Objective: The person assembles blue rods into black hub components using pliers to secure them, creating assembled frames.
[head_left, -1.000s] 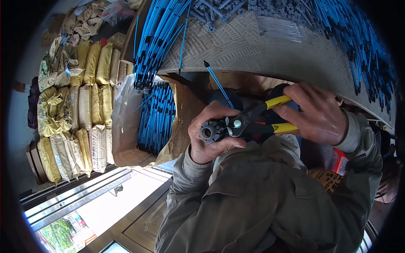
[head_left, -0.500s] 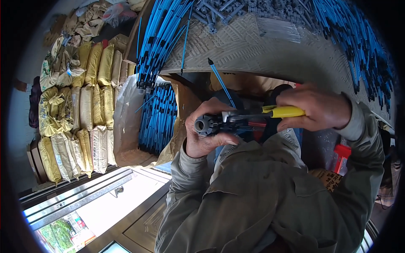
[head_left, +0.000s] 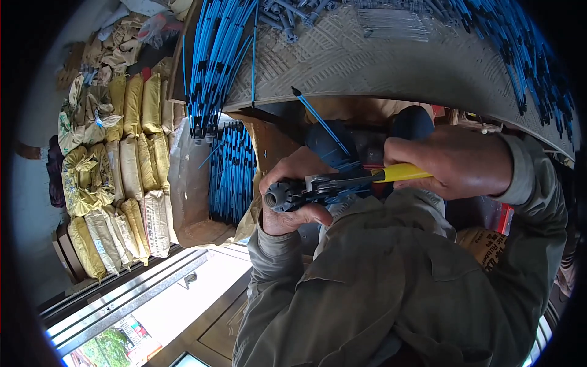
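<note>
My left hand (head_left: 298, 165) is wrapped round a grey plastic fitting (head_left: 279, 196) with a round hollow end facing up. Thin blue rods (head_left: 345, 194) extend from around it over my lap, and one black-tipped blue rod (head_left: 318, 115) sticks out towards the table. In my right hand (head_left: 455, 164) is a pair of pliers (head_left: 403, 173) with yellow handles. Their metal jaws reach across to the fitting, beside the left thumb. Exactly what the jaws grip is too small to tell.
A table (head_left: 342, 67) ahead carries bundles of blue rods (head_left: 214, 61), grey fittings (head_left: 290, 21) and clear thin strips (head_left: 392, 24). An open sack (head_left: 186, 183) of blue rods stands left of my hands. Stacked yellow bags (head_left: 131, 165) lie beyond it, near a window (head_left: 147, 300).
Both hands stay on the fitting and pliers. The left hand and fitting have shifted slightly left and down in view, and the right hand has turned a little. The whole view has tilted slightly.
</note>
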`<state>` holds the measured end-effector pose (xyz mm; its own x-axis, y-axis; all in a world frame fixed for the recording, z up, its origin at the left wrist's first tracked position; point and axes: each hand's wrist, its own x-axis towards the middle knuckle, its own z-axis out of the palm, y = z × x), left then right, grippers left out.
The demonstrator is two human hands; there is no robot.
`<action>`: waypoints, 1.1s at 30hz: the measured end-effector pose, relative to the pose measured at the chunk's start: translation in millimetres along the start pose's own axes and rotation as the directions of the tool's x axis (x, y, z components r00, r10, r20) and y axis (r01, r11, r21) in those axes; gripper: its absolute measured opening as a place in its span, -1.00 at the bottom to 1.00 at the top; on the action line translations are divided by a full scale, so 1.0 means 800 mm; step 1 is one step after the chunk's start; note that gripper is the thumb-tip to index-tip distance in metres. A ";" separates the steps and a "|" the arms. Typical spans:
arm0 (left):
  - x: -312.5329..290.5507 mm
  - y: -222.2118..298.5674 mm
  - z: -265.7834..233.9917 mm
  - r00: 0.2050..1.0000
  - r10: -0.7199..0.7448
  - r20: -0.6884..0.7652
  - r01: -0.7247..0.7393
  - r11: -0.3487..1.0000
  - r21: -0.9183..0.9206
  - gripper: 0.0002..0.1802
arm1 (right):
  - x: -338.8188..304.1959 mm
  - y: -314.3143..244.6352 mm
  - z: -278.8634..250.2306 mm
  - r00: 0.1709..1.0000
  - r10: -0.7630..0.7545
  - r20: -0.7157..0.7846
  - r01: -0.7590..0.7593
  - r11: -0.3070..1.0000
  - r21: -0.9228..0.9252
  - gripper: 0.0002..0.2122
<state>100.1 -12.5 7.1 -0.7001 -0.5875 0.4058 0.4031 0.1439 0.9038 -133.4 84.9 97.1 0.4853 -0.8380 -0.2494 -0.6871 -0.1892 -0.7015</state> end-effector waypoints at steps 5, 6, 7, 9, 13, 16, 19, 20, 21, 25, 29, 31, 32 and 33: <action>0.001 0.005 0.012 0.983 -0.066 -0.172 0.072 0.997 0.026 -0.33 | 0.009 0.026 0.077 0.956 -0.073 -0.284 0.089 0.995 0.041 -0.76; 0.003 0.004 0.011 0.983 -0.059 -0.172 0.064 0.998 0.027 -0.33 | 0.016 0.032 0.099 0.898 -0.120 -0.424 0.140 0.990 0.016 -0.76; 0.003 0.002 0.008 0.989 -0.039 -0.140 0.050 0.996 0.075 -0.32 | 0.021 0.036 0.114 0.818 -0.171 -0.548 0.193 0.981 -0.018 -0.75; 0.004 -0.002 0.006 0.998 -0.005 -0.068 0.016 0.986 0.164 -0.32 | 0.029 0.041 0.130 0.781 -0.187 -0.595 0.206 0.978 -0.035 -0.78; 0.004 0.004 0.008 0.989 -0.122 -0.087 0.117 0.991 -0.060 -0.32 | 0.018 0.037 0.085 0.891 -0.049 -0.450 0.165 0.960 0.224 -0.86; 0.005 0.007 0.009 0.997 -0.074 -0.003 0.073 0.996 -0.050 -0.31 | -0.007 0.032 0.007 0.998 0.049 -0.027 -0.031 0.886 0.463 -0.85; 0.013 0.008 0.014 0.996 -0.006 0.094 0.011 0.999 -0.054 -0.31 | -0.026 0.010 -0.040 0.989 0.075 0.131 -0.121 0.914 0.388 -0.83; 0.016 0.008 0.013 0.988 0.026 0.149 -0.023 0.999 -0.025 -0.32 | -0.027 0.001 -0.052 0.982 0.091 0.168 -0.141 0.939 0.315 -0.82; 0.017 0.007 0.015 0.978 0.057 0.203 -0.059 0.998 0.004 -0.34 | -0.028 -0.005 -0.059 0.973 0.108 0.206 -0.157 0.958 0.240 -0.80; 0.015 0.008 0.017 0.973 0.007 0.230 0.009 0.998 -0.066 -0.36 | -0.033 -0.025 -0.074 0.963 0.140 0.229 -0.153 0.987 0.040 -0.75; 0.016 0.010 0.016 0.966 -0.016 0.259 0.041 0.995 -0.090 -0.40 | -0.038 -0.020 -0.071 0.983 0.035 0.179 -0.028 0.999 -0.042 -0.73; 0.015 0.010 0.016 0.964 -0.027 0.265 0.049 0.996 -0.076 -0.41 | -0.037 -0.027 -0.074 0.979 0.067 0.194 -0.055 0.996 -0.066 -0.73; 0.013 0.011 0.017 0.962 -0.044 0.271 0.063 0.996 -0.063 -0.41 | -0.036 -0.032 -0.076 0.973 0.099 0.210 -0.082 0.993 -0.084 -0.73; 0.013 0.011 0.017 0.959 -0.061 0.276 0.078 0.996 -0.050 -0.42 | -0.035 -0.034 -0.076 0.966 0.130 0.225 -0.110 0.989 -0.102 -0.72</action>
<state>88.7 -6.3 21.0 -0.8591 -0.3521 0.3715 0.3762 0.0577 0.9247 -161.3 81.9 163.8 0.5006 -0.7188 -0.4824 -0.7879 -0.1475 -0.5979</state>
